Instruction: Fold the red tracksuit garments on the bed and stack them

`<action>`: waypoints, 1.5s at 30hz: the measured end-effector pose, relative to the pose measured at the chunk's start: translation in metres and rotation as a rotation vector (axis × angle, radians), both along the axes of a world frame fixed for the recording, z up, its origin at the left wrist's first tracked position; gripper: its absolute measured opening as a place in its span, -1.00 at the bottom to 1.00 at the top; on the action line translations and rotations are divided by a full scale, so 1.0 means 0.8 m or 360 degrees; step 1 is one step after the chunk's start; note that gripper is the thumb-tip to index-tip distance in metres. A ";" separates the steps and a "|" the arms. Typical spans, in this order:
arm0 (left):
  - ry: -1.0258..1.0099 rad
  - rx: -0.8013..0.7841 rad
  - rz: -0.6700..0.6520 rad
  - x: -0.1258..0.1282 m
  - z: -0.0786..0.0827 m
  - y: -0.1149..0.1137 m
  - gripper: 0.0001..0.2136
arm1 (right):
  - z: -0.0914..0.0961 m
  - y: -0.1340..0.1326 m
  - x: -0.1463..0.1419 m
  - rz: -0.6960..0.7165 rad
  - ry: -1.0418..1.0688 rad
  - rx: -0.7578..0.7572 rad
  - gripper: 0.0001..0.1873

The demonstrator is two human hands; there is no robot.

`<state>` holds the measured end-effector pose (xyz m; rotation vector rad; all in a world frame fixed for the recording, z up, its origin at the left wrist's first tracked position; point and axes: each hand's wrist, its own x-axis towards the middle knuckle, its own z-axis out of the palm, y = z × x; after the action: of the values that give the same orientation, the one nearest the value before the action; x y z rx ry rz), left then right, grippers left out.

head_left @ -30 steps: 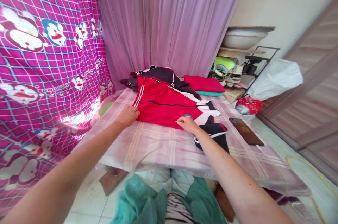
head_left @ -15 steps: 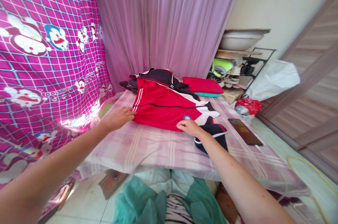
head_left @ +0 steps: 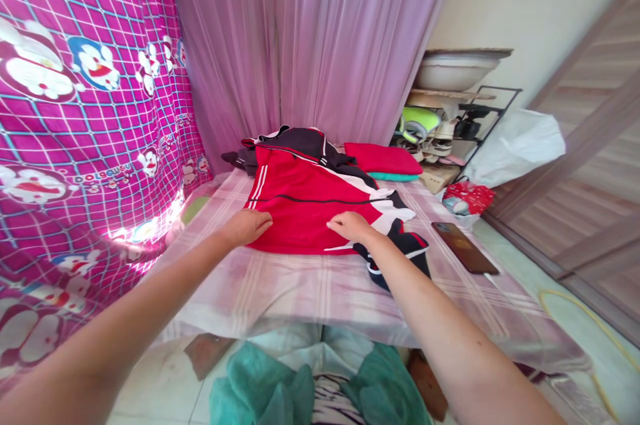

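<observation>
A red jacket (head_left: 305, 218) with a dark zip line, white stripes at its left end and white and black panels at its right lies spread on the table. My left hand (head_left: 251, 226) is at its near left part, fingers bent and pressed together on the red cloth. My right hand (head_left: 351, 226) pinches the cloth farther right, thumb and fingers closed. Beside my right forearm, a dark navy sleeve (head_left: 413, 255) with a white stripe lies bunched. The fingertips' exact grip on the fabric is partly hidden.
Behind the jacket lies a dark garment (head_left: 300, 139). Folded red cloth (head_left: 380, 158) rests on a green one at the back right. A phone (head_left: 465, 248) with a cable lies on the plaid tablecloth (head_left: 300, 285). A shoe rack (head_left: 480, 118) stands beyond.
My left hand has moved right onto the jacket, its fingers going from stretched out to closed. The right hand has shifted slightly up the cloth, and the jacket's near edge looks changed.
</observation>
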<state>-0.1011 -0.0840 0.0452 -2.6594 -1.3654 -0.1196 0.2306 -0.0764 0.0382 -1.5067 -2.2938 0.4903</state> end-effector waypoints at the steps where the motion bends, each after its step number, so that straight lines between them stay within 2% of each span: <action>1: -0.0077 -0.0007 -0.0060 0.018 -0.006 0.011 -0.61 | -0.002 0.004 -0.010 -0.0065 -0.0032 0.0113 -0.67; 3: -0.0167 -0.0026 -0.0099 0.051 -0.024 0.027 -0.59 | -0.012 0.008 -0.029 -0.0109 -0.0197 0.0148 -0.54; 5: -0.0146 -0.0078 -0.0026 0.075 -0.045 0.033 -0.54 | -0.025 0.006 -0.038 -0.0096 -0.0364 0.0005 -0.38; 9: -0.0126 -0.0136 0.0118 0.085 -0.073 0.022 -0.48 | -0.041 0.002 -0.026 -0.0116 -0.0554 -0.0260 -0.27; 13: -0.0198 -0.0087 0.0056 0.073 -0.069 0.015 -0.51 | -0.031 0.013 -0.010 -0.0367 -0.0558 -0.0401 -0.24; 16: -0.0253 -0.0101 -0.0001 0.070 -0.059 0.024 -0.51 | -0.025 0.028 -0.006 -0.0517 -0.0487 -0.0241 -0.26; 18: -0.0259 -0.0105 0.0039 0.069 -0.058 0.034 -0.48 | -0.029 0.037 0.000 -0.0478 -0.0480 -0.0141 -0.29; 21: -0.0197 -0.0120 0.0137 0.064 -0.067 0.049 -0.43 | -0.043 0.048 0.023 -0.0414 -0.0539 -0.0214 -0.31; 25: -0.0106 -0.0165 0.0134 0.059 -0.080 0.054 -0.48 | -0.057 0.062 0.065 -0.0598 -0.0569 -0.0238 -0.32; 29: -0.0121 -0.0228 0.0094 0.058 -0.076 0.054 -0.52 | -0.061 0.073 0.091 -0.0748 -0.0597 -0.0198 -0.32; 32: -0.0339 -0.0228 0.0135 0.043 -0.061 0.070 -0.54 | -0.063 0.074 0.094 -0.0785 -0.0606 -0.0144 -0.32; 34: -0.0474 -0.0074 0.0372 0.019 -0.048 0.091 -0.54 | -0.064 0.072 0.092 -0.0793 -0.0628 -0.0101 -0.33; 36: -0.0439 0.0144 0.0697 -0.010 -0.038 0.115 -0.58 | -0.064 0.069 0.089 -0.0816 -0.0660 -0.0074 -0.35; 37: -0.0409 0.0171 0.0775 -0.025 -0.034 0.126 -0.61 | -0.064 0.068 0.087 -0.0831 -0.0672 -0.0067 -0.36; 40: -0.0300 0.0126 0.0898 -0.058 -0.033 0.155 -0.67 | -0.064 0.066 0.084 -0.0857 -0.0687 -0.0052 -0.37; 45: -0.0223 0.0028 0.0958 -0.075 -0.046 0.185 -0.67 | -0.068 0.067 0.084 -0.0863 -0.0684 -0.0016 -0.37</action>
<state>-0.1613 0.0638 0.0086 -2.1383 -2.1229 -0.2450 0.2980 -0.0232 -0.0159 -2.3099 -2.0141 0.0243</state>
